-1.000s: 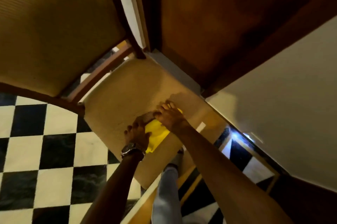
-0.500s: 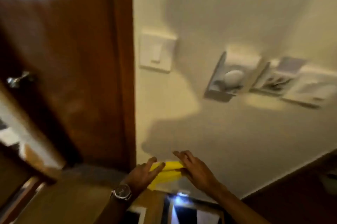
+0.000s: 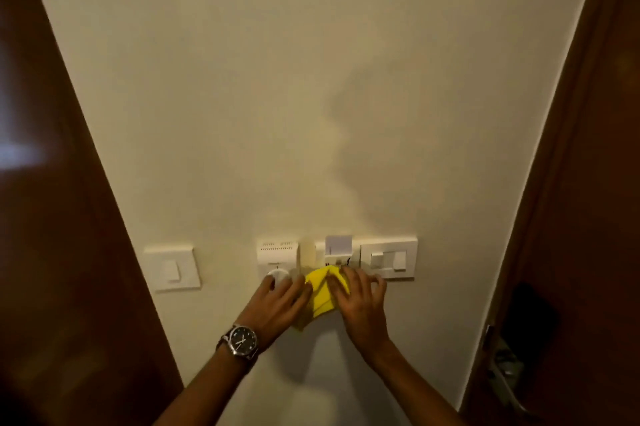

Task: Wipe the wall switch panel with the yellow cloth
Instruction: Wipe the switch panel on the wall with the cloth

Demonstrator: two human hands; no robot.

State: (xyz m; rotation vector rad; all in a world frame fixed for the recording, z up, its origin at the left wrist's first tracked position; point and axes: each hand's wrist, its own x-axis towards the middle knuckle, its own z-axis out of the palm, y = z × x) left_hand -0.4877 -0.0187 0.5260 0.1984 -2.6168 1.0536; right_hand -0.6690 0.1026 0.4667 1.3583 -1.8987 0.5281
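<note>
A folded yellow cloth (image 3: pixel 320 290) is held against the cream wall between my two hands, just below a row of white wall fittings. My left hand (image 3: pixel 277 304), with a wristwatch, grips the cloth's left side; its fingers overlap a round white dial (image 3: pixel 278 276) under a vented white box (image 3: pixel 277 250). My right hand (image 3: pixel 360 301) lies spread on the cloth's right side. Its fingertips touch the lower left corner of the white switch panel (image 3: pixel 389 261). The cloth hides the lower part of a small card holder (image 3: pixel 338 249).
A separate single white switch (image 3: pixel 172 268) is on the wall to the left. A dark wooden door (image 3: pixel 52 217) flanks the wall on the left, another (image 3: pixel 571 217) on the right with a metal handle (image 3: pixel 502 366) low down.
The view swung up from a chair seat and chequered floor to the wall. Both hands rose with the cloth from low on the wall to the row of switches.
</note>
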